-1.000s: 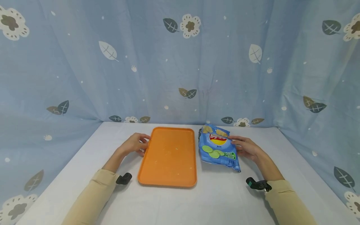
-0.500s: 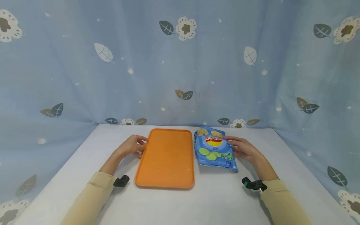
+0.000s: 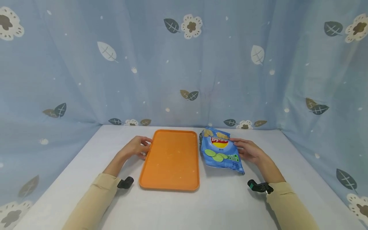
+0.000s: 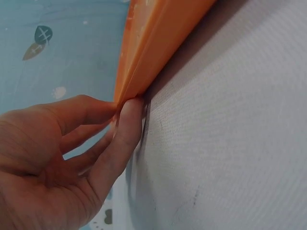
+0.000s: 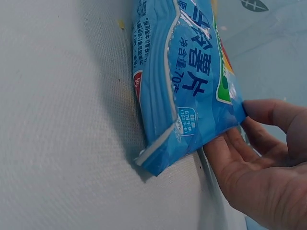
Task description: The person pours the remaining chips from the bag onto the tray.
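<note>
An orange tray [image 3: 171, 161] lies flat on the white table in the head view. My left hand [image 3: 135, 148] is at its left side; up close in the left wrist view, the thumb and index finger pinch the tray's rim [image 4: 165, 40]. To the right of the tray lies a blue bag of potato chips [image 3: 217, 153], printed with a red and yellow logo and lime slices. My right hand [image 3: 249, 150] grips the bag's right edge. In the right wrist view the thumb sits on top and the other fingers go beneath the bag [image 5: 192, 110], partly hidden by it.
The white table [image 3: 184, 209] runs back to a blue curtain [image 3: 155, 73] with leaf and flower prints, which also closes off both sides. Black wrist straps with camera mounts [image 3: 260, 187] sit by the cuffs of the beige sleeves [image 3: 90, 201].
The head view has shifted slightly. Both hands, the tray and the chip bag keep their places relative to one another.
</note>
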{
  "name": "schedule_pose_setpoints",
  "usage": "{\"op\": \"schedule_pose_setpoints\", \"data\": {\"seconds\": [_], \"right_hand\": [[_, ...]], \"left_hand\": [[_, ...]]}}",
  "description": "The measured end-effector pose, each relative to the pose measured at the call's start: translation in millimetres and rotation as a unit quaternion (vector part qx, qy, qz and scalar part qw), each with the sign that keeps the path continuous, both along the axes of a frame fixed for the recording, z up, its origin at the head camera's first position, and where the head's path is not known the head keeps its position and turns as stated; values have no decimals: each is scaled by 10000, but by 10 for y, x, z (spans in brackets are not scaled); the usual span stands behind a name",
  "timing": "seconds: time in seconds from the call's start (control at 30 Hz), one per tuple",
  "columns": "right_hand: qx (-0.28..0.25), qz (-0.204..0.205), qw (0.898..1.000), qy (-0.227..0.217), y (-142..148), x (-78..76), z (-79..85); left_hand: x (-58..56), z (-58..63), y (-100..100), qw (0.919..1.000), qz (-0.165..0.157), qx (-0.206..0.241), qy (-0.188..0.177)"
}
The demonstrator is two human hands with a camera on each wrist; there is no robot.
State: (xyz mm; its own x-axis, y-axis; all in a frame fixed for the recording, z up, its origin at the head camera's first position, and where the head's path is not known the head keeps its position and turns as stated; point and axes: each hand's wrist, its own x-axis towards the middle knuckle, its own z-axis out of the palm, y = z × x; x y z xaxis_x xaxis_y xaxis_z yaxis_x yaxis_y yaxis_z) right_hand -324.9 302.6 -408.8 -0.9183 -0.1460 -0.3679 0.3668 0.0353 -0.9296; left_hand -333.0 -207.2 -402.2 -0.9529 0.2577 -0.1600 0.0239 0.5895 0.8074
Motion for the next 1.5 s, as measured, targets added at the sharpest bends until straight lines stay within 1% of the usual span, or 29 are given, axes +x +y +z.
{"op": "schedule_pose_setpoints", "data": {"seconds": [0.17, 0.43, 0.53, 0.77, 1.07, 1.27, 1.5], "right_hand": [[60, -36, 10000, 61, 15, -18, 9], [185, -164, 9996, 158, 18, 1, 16], [286, -159, 9991, 258, 19, 20, 47], [730, -135, 9963, 438, 16, 31, 136], [830, -189, 9950, 515, -32, 16, 166], [989, -223, 9933, 560, -79, 5, 193], [1164, -283, 9908, 629, -135, 29, 245]], "left_hand": [[-8, 12, 21, 10000, -9, 47, 64], [-2, -16, 22, 10000, 44, 43, -20], [1, -15, 17, 10000, 40, 71, -11], [-17, 0, 18, 10000, 70, -6, 0], [-6, 8, 22, 9999, 59, -63, -51], [0, 18, 25, 9999, 69, -66, -72], [-3, 5, 29, 9999, 115, -24, -123]]}}
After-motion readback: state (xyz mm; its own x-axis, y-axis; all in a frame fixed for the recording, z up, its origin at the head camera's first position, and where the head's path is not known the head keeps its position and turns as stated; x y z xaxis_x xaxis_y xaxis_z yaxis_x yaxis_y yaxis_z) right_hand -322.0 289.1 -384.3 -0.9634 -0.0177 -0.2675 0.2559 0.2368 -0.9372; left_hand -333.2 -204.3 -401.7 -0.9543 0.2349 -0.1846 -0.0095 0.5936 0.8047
